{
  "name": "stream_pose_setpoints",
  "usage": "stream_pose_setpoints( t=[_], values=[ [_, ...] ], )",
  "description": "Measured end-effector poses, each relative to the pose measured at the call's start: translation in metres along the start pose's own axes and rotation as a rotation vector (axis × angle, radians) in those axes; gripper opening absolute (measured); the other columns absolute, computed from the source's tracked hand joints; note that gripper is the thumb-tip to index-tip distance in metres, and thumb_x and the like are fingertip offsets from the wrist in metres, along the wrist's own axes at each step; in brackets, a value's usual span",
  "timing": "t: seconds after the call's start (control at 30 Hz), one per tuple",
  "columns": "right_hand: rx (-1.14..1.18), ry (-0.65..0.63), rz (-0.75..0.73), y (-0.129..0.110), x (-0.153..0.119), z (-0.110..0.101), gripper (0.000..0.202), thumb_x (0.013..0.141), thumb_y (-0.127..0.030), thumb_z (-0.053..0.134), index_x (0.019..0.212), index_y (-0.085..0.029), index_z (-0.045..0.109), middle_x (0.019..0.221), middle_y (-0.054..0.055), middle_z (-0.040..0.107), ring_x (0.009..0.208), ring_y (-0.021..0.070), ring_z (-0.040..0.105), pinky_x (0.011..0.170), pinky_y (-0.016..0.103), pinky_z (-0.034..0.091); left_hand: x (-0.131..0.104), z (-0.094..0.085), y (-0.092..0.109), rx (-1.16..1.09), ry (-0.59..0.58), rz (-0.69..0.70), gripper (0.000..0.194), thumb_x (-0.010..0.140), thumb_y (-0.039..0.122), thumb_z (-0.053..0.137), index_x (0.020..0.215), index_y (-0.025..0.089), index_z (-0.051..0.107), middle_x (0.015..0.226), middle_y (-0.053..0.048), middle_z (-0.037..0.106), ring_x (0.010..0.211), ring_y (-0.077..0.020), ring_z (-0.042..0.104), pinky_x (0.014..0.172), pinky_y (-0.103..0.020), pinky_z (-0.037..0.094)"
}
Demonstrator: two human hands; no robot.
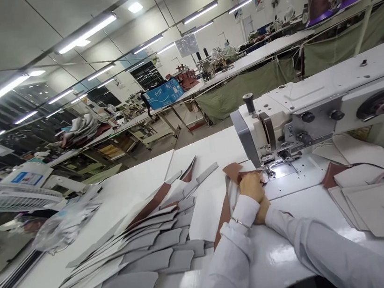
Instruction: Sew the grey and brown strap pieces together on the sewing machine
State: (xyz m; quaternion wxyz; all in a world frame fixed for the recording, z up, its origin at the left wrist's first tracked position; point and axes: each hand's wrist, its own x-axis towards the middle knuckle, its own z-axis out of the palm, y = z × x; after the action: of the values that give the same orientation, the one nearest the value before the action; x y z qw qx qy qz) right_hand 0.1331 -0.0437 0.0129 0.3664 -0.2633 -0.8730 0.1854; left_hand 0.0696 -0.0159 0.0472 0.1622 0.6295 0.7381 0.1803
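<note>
Beside the needle end of a white sewing machine (308,95), a brown piece (225,217) is held in the closed grip of the left hand (252,187), right up against the machine's lit plate (283,170). Just below, the right hand (262,210) is partly covered by the left; whether anything is held in that grip cannot be told. From the machine's needle end, the brown piece is trailed toward the near side, next to a pale strip. White sleeves (229,262) are worn on both arms, and a thin band (241,223) is seen at the left wrist.

Left of the machine, grey and white panels (140,262) are fanned in overlapping rows on the white bench (309,199), with brown edges showing among them. Right of the machine's needle end, pale cut pieces (366,206) are stacked. Farther left of the machine, a clear plastic bag (63,227) is crumpled. Beyond the machine, a blue box (164,94) is set on another bench.
</note>
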Motion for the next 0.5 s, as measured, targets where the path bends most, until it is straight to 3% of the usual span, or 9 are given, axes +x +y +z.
stream_pose_setpoints(
  t=[0.1, 0.2, 0.27, 0.3, 0.4, 0.5],
  values=[
    [0.031, -0.047, -0.089, -0.008, -0.02, -0.008, 0.028, 0.087, -0.031, 0.048, 0.065, -0.016, 0.057, 0.064, 0.004, 0.058, 0.064, 0.0148, 0.053, 0.063, 0.029, 0.044, -0.039, -0.02, -0.019, -0.161, 0.005, -0.073, 0.019, 0.073, 0.01, 0.049, 0.083, 0.012, 0.066, 0.086, -0.011, 0.067, 0.085, -0.0226, 0.061, 0.08, -0.034, 0.046],
    [0.113, 0.071, 0.007, -0.023, -0.036, -0.028, 0.024, 0.087, -0.034, 0.048, 0.072, -0.016, 0.054, 0.071, 0.005, 0.056, 0.069, 0.0174, 0.052, 0.064, 0.031, 0.043, -0.091, -0.042, -0.037, -0.784, 0.04, -0.229, 0.017, 0.075, 0.024, 0.055, 0.085, 0.011, 0.062, 0.08, -0.008, 0.067, 0.071, -0.0177, 0.062, 0.067, -0.028, 0.048],
    [0.234, 0.119, 0.103, -0.033, -0.04, -0.039, 0.023, 0.083, -0.038, 0.054, 0.087, -0.015, 0.051, 0.085, 0.007, 0.055, 0.079, 0.0185, 0.052, 0.068, 0.031, 0.044, -0.123, -0.054, -0.039, -1.202, 0.08, -0.303, 0.024, 0.068, 0.031, 0.066, 0.081, 0.012, 0.06, 0.077, -0.007, 0.066, 0.067, -0.0161, 0.061, 0.064, -0.026, 0.047],
    [0.301, 0.116, 0.129, -0.038, -0.04, -0.043, 0.025, 0.082, -0.037, 0.056, 0.095, -0.016, 0.05, 0.091, 0.008, 0.054, 0.082, 0.0183, 0.052, 0.068, 0.03, 0.044, -0.136, -0.058, -0.037, -1.308, 0.088, -0.32, 0.028, 0.065, 0.033, 0.071, 0.079, 0.012, 0.06, 0.075, -0.006, 0.065, 0.064, -0.0157, 0.061, 0.063, -0.026, 0.047],
    [0.471, 0.059, 0.034, -0.052, -0.039, -0.048, 0.023, 0.086, -0.024, 0.051, 0.108, -0.019, 0.047, 0.099, 0.006, 0.053, 0.083, 0.0152, 0.052, 0.068, 0.027, 0.044, -0.165, -0.068, -0.03, -1.384, 0.088, -0.318, 0.031, 0.061, 0.034, 0.076, 0.075, 0.011, 0.06, 0.072, -0.006, 0.064, 0.062, -0.0148, 0.06, 0.062, -0.025, 0.046],
    [0.586, 0.013, -0.123, -0.062, -0.038, -0.053, 0.015, 0.088, -0.015, 0.045, 0.098, -0.02, 0.054, 0.091, 0.004, 0.056, 0.082, 0.0133, 0.052, 0.072, 0.027, 0.042, -0.182, -0.076, -0.025, -1.368, 0.098, -0.275, 0.031, 0.062, 0.034, 0.076, 0.076, 0.011, 0.06, 0.073, -0.006, 0.064, 0.064, -0.013, 0.058, 0.061, -0.022, 0.044]
  ],
)
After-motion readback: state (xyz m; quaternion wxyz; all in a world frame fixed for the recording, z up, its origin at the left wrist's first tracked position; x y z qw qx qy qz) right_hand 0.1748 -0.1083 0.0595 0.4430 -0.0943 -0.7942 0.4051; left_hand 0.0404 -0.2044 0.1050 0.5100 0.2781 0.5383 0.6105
